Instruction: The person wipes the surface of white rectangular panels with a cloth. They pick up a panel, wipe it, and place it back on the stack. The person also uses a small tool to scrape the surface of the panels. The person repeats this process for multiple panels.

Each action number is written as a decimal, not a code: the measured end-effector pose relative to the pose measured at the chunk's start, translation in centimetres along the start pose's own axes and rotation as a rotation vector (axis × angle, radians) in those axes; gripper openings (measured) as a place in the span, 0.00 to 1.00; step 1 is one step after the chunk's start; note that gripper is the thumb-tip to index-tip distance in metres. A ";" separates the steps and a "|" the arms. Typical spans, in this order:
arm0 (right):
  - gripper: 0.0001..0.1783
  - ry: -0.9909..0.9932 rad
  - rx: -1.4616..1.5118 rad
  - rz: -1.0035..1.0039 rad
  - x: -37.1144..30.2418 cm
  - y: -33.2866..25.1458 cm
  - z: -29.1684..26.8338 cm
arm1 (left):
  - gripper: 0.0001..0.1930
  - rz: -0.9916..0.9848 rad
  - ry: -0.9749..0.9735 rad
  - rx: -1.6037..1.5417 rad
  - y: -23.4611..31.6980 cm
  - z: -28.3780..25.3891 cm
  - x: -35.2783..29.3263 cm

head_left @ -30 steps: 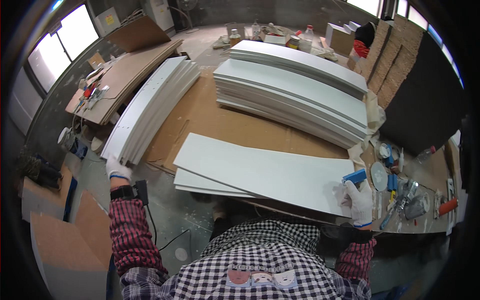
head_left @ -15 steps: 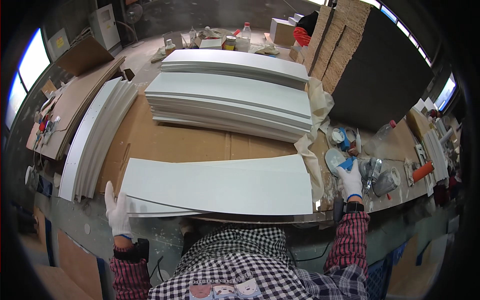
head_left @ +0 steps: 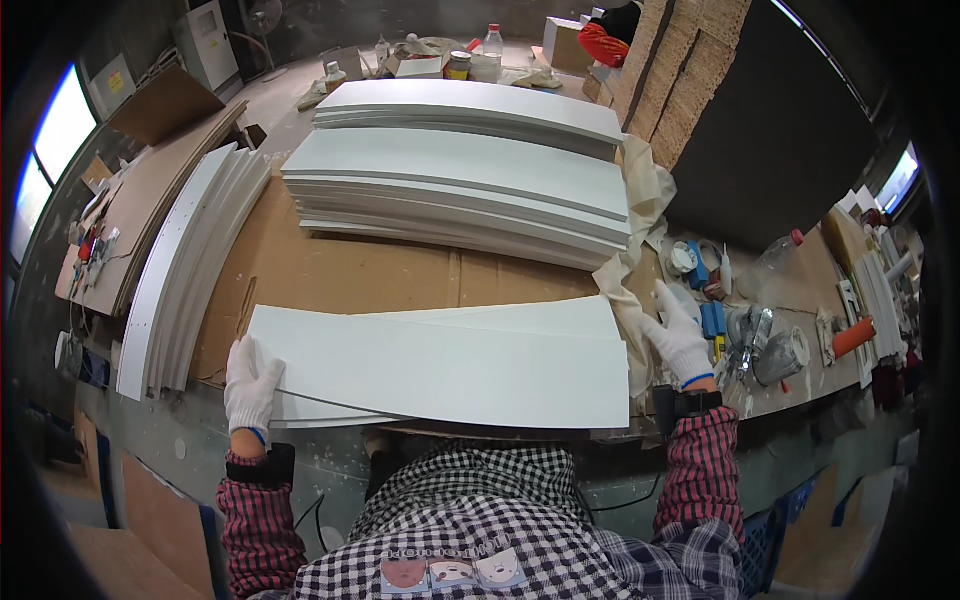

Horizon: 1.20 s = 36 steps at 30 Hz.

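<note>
Two long white boards, overlapping at a slight angle, lie at the table's near edge; the upper white board covers most of the lower white board. My left hand, in a white glove, rests against their left end with the fingers stretched and the thumb over the edge. By the right end, my gloved right hand is open and holds nothing, thumb and fingers apart. Just right of it lies a small blue object with a yellow part beside it.
Stacked white boards stand farther back on cardboard. More white boards stand at the left. A beige cloth, clear bottle, plastic-wrapped item and orange roller lie right, before a large dark panel.
My right hand has let go of the blue object and moved left toward the boards. My left hand has moved in against their left end. The lower board's left end has shifted slightly right.
</note>
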State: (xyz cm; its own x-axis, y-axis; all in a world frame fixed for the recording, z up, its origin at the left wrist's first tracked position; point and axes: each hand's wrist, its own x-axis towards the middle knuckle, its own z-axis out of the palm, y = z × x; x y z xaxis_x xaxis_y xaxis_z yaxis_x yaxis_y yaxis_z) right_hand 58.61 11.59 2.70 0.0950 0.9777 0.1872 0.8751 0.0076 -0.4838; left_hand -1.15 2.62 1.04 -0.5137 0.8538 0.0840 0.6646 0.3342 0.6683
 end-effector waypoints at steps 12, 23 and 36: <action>0.20 -0.075 0.310 -0.058 -3.7 -6.5 -3.1 | 0.34 -0.004 0.039 -0.044 -1.7 -0.6 -1.5; 0.13 -0.206 -0.329 -0.286 -8.1 -20.0 7.5 | 0.32 0.005 0.108 0.016 -0.5 0.2 -2.0; 0.12 0.021 0.294 -0.027 -8.4 -13.0 -0.2 | 0.37 1.026 -0.311 0.252 14.0 6.2 -8.0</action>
State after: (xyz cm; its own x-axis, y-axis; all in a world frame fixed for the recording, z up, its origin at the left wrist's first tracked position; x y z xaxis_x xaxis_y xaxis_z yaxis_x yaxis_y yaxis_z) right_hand 46.55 3.24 7.53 0.0857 0.9717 0.2199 0.7028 0.0975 -0.7047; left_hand 15.60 2.91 5.15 0.4818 0.8236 0.2993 0.8071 -0.5501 0.2145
